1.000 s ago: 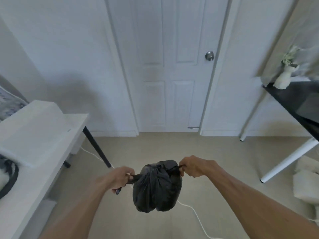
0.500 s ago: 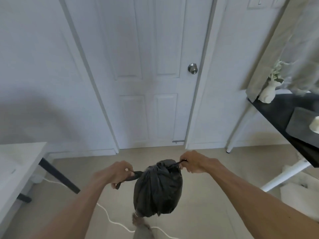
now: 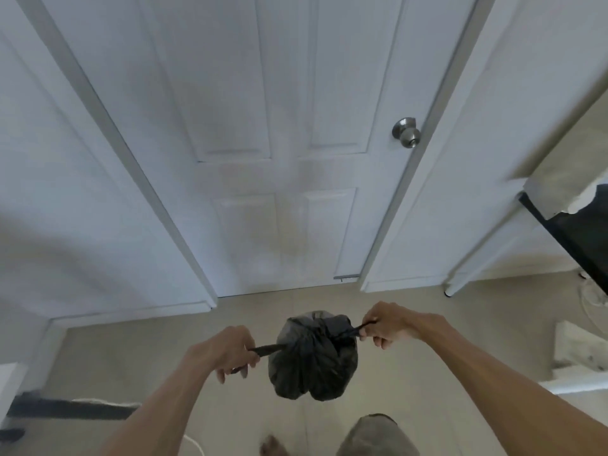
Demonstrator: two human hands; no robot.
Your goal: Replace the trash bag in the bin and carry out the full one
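A full black trash bag hangs in front of me at waist height, gathered tight at its top. My left hand grips the twisted black tail that sticks out to the bag's left. My right hand pinches the tail on the bag's right, a little higher. Both tails are pulled taut and level. The bin is out of view.
A shut white panelled door with a metal knob stands close ahead. A black tabletop on a white leg juts in at right. A dark table leg and white cable lie low left. My knee and foot show below.
I have walked closer to the door, which now fills most of the view. The white desk at left has slid out of sight. Both hands keep hold of the bag's tails.
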